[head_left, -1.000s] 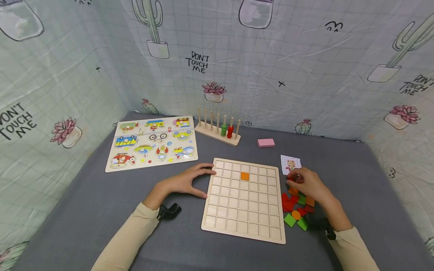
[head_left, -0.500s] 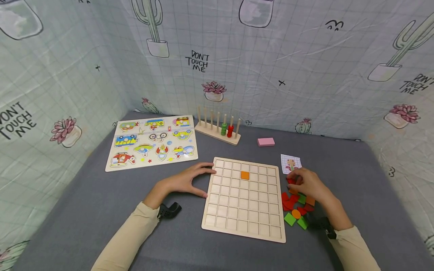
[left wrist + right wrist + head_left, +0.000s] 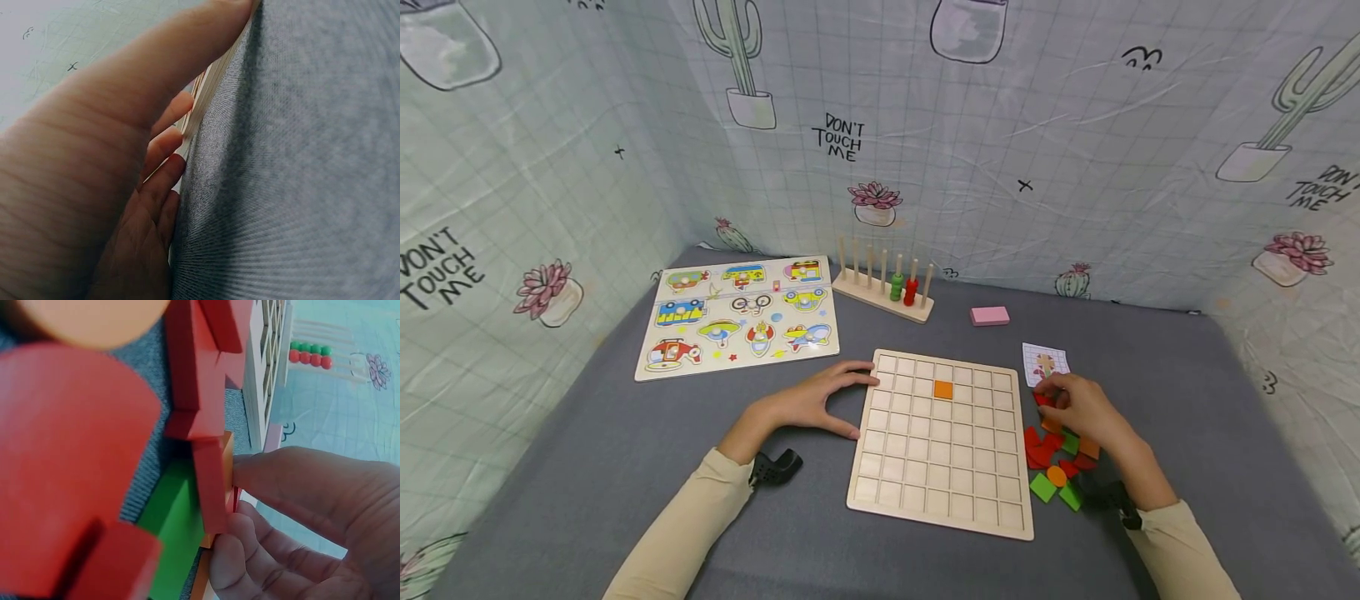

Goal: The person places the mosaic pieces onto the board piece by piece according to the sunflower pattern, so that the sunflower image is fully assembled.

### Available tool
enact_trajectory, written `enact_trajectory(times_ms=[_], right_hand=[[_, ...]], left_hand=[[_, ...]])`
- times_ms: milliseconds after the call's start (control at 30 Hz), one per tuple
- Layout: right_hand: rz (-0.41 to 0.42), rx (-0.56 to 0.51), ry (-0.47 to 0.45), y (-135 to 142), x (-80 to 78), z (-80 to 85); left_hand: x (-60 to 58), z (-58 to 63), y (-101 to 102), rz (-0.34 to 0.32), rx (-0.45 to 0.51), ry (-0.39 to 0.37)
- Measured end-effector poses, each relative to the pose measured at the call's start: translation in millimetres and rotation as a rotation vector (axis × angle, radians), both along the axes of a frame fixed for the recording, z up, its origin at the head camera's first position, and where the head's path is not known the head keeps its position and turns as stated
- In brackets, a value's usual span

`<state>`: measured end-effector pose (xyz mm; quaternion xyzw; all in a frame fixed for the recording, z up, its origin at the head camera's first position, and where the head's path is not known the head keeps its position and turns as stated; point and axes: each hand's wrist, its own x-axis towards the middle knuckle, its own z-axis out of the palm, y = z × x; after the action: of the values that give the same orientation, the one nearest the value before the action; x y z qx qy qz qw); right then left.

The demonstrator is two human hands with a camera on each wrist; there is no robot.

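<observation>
A light wooden grid board (image 3: 936, 467) lies in the middle of the head view, with one orange square (image 3: 943, 390) in an upper cell. My left hand (image 3: 811, 403) touches the board's left edge, thumb and fingers spread apart along it. At the right, my right hand (image 3: 1084, 408) pinches a red block (image 3: 1042, 400) between thumb and fingers, low over a pile of blocks. In the right wrist view only a thin red sliver shows at the fingertips, so its shape is hidden. Red pieces (image 3: 1040, 450), green squares (image 3: 1042, 487) and an orange disc (image 3: 1056, 476) lie below that hand.
A small pattern card (image 3: 1034, 358) lies beyond my right hand, partly covered by it. Farther back are a pink block (image 3: 989, 317) and a peg stand (image 3: 880, 297) with green and red beads. A vehicle picture puzzle board (image 3: 737, 321) lies at the back left.
The right hand's fingers have shifted slightly, and more of the red block shows between thumb and index finger. The left hand and the board stay in place.
</observation>
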<state>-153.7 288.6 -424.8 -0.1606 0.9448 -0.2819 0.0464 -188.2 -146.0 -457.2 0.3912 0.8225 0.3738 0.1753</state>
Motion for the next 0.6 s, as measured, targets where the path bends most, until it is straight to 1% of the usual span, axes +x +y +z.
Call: enact_trajectory(times_ms=[367, 600], right_hand=[[0.016, -0.011, 0.039, -4, 1.3, 1.5], [0.03, -0.033, 0.033, -13, 3.6, 6.8]], left_hand=[[-1.0, -0.9, 0, -0.003, 0.001, 0.004], [-1.0, -1.9, 1, 0.004, -0.007, 0.006]])
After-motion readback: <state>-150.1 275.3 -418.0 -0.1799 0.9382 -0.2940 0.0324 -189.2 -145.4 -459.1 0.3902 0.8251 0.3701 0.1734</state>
